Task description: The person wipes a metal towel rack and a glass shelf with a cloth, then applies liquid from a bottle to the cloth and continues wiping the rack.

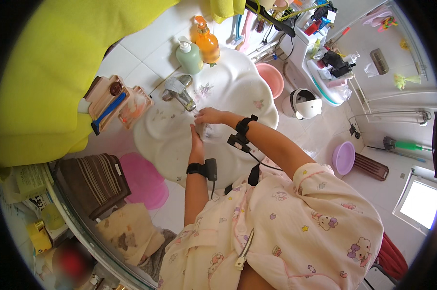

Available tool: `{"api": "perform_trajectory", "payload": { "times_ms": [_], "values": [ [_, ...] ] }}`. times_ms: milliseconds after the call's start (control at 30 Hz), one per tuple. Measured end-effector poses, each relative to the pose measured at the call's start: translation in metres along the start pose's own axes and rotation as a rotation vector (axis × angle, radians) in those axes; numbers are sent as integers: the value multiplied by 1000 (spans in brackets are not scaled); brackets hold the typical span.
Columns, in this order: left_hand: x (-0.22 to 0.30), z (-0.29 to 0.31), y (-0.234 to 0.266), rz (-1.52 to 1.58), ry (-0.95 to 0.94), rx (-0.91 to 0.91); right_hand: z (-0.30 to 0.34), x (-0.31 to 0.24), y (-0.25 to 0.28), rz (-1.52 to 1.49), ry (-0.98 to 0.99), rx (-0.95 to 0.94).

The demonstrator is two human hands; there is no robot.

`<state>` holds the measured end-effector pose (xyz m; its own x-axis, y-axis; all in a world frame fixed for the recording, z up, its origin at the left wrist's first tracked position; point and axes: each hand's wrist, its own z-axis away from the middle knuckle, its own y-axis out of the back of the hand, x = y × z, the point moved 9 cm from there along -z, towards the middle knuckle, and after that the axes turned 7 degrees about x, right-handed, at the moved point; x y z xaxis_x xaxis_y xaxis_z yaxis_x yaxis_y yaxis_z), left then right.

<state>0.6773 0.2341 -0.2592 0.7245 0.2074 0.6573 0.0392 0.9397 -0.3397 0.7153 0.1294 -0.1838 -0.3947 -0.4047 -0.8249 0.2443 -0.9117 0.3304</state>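
Note:
Both my hands are together over the white scalloped washbasin (pixel 235 159), just below the spout of the metal faucet (pixel 180 93). Between them is a small whitish, wet-looking thing (pixel 202 130), too blurred to name. My right hand (pixel 211 116) bends over it from above, fingers closed at the spout. From below, my left hand (pixel 197 139) meets its left side, its fingers partly hidden. At the basin's back rim stand a pale green pump bottle (pixel 189 58) and an orange pump bottle (pixel 208 44).
Left of the basin, a wall-mounted pink soap holder (pixel 102 96) carries a blue razor (pixel 108 112). A pink tub (pixel 143 181) sits below, beside a brown striped towel (pixel 94 183). Rightward are a coral bucket (pixel 270 79), a white bin (pixel 303 104) and a purple basin (pixel 343 158).

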Motion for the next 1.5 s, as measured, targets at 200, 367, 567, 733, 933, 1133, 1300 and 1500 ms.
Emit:
{"api": "perform_trajectory", "payload": {
  "times_ms": [200,367,567,733,933,1133,1300,1500],
  "values": [
    [-9,34,-23,332,228,-5,19,-11,38,77,182,377],
    [-22,31,-36,591,532,-108,79,-26,-24,686,708,88],
    [-11,17,-29,-66,251,-261,115,-35,26,601,753,307],
    [-1,16,-52,-916,46,-383,77,-26,3,791,589,120],
    [35,5,-80,-1711,-531,-182,37,30,3,750,74,125],
    [31,25,-101,-1747,-771,-311,60,94,-12,44,-323,-213],
    [49,41,-91,-1428,-1145,-116,67,84,1,43,-317,-172],
    [-16,-9,-23,-269,120,109,57,-78,94,651,453,417]
  ]
}}
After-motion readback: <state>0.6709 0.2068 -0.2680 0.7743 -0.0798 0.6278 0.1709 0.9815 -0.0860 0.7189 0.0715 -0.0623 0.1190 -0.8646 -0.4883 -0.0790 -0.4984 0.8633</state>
